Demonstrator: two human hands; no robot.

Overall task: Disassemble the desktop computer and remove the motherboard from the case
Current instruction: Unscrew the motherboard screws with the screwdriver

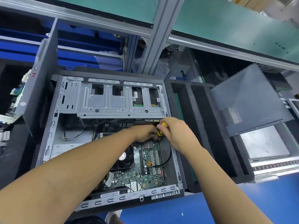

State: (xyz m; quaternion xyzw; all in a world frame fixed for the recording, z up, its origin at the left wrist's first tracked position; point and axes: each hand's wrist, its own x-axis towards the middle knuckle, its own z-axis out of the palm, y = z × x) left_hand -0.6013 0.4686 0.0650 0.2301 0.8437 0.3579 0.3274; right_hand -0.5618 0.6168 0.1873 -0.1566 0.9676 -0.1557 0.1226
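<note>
A: Entering item one: open dark grey metal desktop computer case (113,201). Lying where?

B: Lying flat on the blue bench surface (242,202), facing up with the open side. Sitting just beside a black foam block with deep slots (199,126) on the right.

A: Entering item two: green printed motherboard (150,172). Sitting where?

B: Sitting inside the case, filling the lower right part, below the silver sheet-metal drive cage (119,101). Carrying a black square cooling fan (124,157) and, up and to the right of that, a small silver finned heatsink (148,144).

A: Listing the right hand (176,133). Holding anything?

B: Reaching in over the board's upper edge, curling its fingers round the yellow-and-black screwdriver handle (164,124) and holding it roughly upright.

A: Listing the left hand (145,132). Holding anything?

B: Reaching in just beside the right hand, bending its fingers down at the screwdriver's lower end. Gripping the tool or only resting next to it: not possible to tell.

A: Adding anything else?

B: Adding a thin black cable (169,152), looping along the board's right edge. Adding a flat dark grey perforated side panel (249,97), leaning tilted on the far right, well apart from the case.
</note>
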